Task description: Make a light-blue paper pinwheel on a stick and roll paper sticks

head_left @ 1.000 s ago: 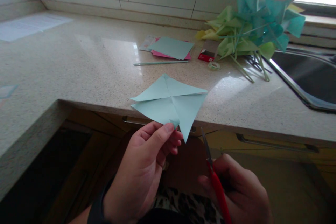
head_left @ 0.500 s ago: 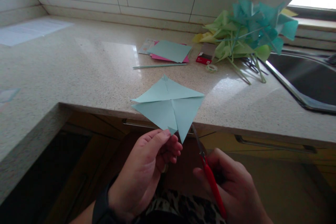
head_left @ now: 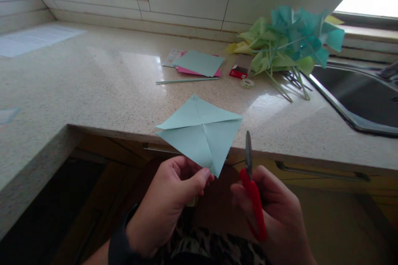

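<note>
Paper square [head_left: 200, 130], pale blue and creased along both diagonals, is held up in front of the counter's edge, pinched at its lowest corner by the left hand [head_left: 169, 205], thumb pressed over the paper's tip. Just to the right, apart from the sheet, the right hand [head_left: 275, 215] is wrapped around red-handled scissors [head_left: 251, 188], blades together and pointing up. Behind them, on the speckled countertop [head_left: 93, 87], lie a stack of coloured sheets [head_left: 199, 64], a thin straw [head_left: 186, 80], a tape roll [head_left: 247, 83] and a heap of green and teal pinwheels [head_left: 289, 41] beside the sink [head_left: 367, 95].
</note>
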The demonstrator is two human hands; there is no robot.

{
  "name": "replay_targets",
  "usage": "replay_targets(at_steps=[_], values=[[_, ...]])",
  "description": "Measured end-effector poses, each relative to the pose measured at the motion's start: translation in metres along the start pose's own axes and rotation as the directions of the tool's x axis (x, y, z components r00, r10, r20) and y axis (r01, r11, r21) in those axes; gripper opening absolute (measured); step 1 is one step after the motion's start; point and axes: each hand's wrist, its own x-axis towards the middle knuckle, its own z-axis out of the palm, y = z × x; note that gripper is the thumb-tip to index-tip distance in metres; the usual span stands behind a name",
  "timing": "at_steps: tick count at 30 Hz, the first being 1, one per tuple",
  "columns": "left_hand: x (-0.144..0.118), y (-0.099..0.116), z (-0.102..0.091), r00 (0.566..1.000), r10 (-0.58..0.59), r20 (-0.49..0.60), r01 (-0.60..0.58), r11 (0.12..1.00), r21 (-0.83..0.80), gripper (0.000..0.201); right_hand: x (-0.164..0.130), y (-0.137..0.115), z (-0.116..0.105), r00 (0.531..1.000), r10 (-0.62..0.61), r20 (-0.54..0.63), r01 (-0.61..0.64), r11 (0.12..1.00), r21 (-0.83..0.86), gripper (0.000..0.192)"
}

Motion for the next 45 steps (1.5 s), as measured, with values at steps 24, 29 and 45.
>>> replay_targets(at_steps=[24,29,45], values=[[-0.002,-0.001,-0.008,0.993,-0.004,0.118,-0.01,0.993,0.12,0.018,0.003,0.0,0.014,0.987,0.158,-0.014,-0.146,0.94,0.31,0.02],[0.005,0.012,-0.026,0.982,-0.03,0.189,-0.012,0.975,0.221,0.018,0.001,0.007,0.001,0.98,0.198,-0.039,-0.181,0.949,0.259,0.02],[0.008,0.047,-0.061,0.99,0.131,0.06,-0.143,0.847,0.512,0.019,-0.006,0.009,-0.01,0.946,0.305,-0.114,-0.273,0.933,0.234,0.029]])
